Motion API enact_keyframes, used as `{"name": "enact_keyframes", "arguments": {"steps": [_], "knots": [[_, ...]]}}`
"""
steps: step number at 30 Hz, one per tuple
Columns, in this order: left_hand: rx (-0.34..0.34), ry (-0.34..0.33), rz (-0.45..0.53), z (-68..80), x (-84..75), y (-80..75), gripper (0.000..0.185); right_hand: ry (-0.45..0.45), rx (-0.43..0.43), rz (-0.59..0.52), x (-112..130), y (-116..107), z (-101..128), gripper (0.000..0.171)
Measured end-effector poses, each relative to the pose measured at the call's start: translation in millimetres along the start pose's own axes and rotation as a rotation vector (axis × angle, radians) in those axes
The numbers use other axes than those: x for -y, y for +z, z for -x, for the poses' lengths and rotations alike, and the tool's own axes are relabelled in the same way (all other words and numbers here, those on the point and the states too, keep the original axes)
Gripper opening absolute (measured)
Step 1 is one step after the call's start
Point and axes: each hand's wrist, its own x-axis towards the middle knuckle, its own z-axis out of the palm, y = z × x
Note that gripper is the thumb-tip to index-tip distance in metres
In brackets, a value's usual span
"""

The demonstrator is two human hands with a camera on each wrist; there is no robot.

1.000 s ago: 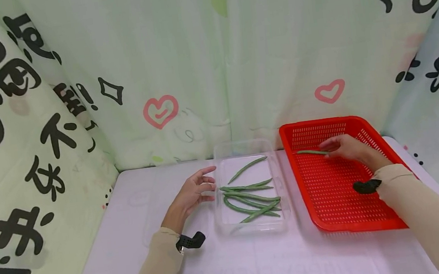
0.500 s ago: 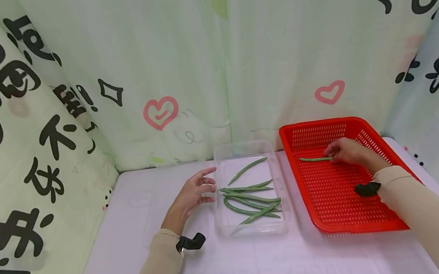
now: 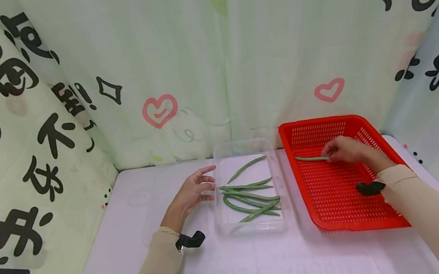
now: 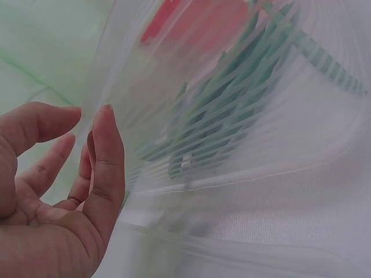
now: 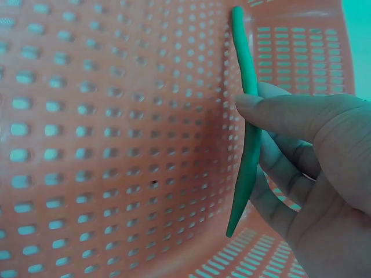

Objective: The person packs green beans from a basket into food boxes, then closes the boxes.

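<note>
My right hand point(image 3: 344, 150) pinches one green bean point(image 3: 311, 158) between thumb and fingers, low over the floor of the red perforated basket point(image 3: 335, 205). In the right wrist view the bean point(image 5: 248, 127) runs past my thumb against the basket's holed floor point(image 5: 104, 145). A clear plastic tray point(image 3: 255, 228) left of the basket holds several green beans point(image 3: 251, 194). My left hand point(image 3: 194, 194) rests relaxed and holds nothing, its fingers beside the tray's left wall point(image 4: 191, 162).
The table is white, with bare surface point(image 3: 235, 267) in front of both containers. Pale green printed curtains point(image 3: 178, 69) close off the back and both sides. The basket stands near the table's right edge.
My right hand has lowered the bean slightly, toward the basket floor. The left hand and the tray's beans have stayed put.
</note>
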Motion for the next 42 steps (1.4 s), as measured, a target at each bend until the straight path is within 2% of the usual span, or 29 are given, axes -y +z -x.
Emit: {"name": "enact_keyframes", "arguments": {"steps": [7, 22, 28, 36, 42], "knots": [[0.007, 0.005, 0.003, 0.5, -0.3, -0.5, 0.057, -0.017, -0.003, -0.066, 13.1, -6.3, 5.4, 0.023], [0.011, 0.002, 0.008, 0.9, 0.0, -0.8, 0.059, -0.034, -0.092, -0.137, 26.5, -11.2, 21.4, 0.029], [0.027, 0.014, 0.011, 1.7, -0.6, -0.9, 0.061, -0.037, -0.082, -0.202, 33.9, -12.3, 26.5, 0.029], [0.033, 0.020, 0.013, 3.2, -1.8, -0.2, 0.061, -0.020, -0.092, -0.228, 41.9, -14.7, 35.2, 0.029], [0.028, 0.014, 0.009, 3.5, -2.0, 0.0, 0.063, -0.062, -0.104, -0.234, 50.9, -18.0, 38.8, 0.030]]}}
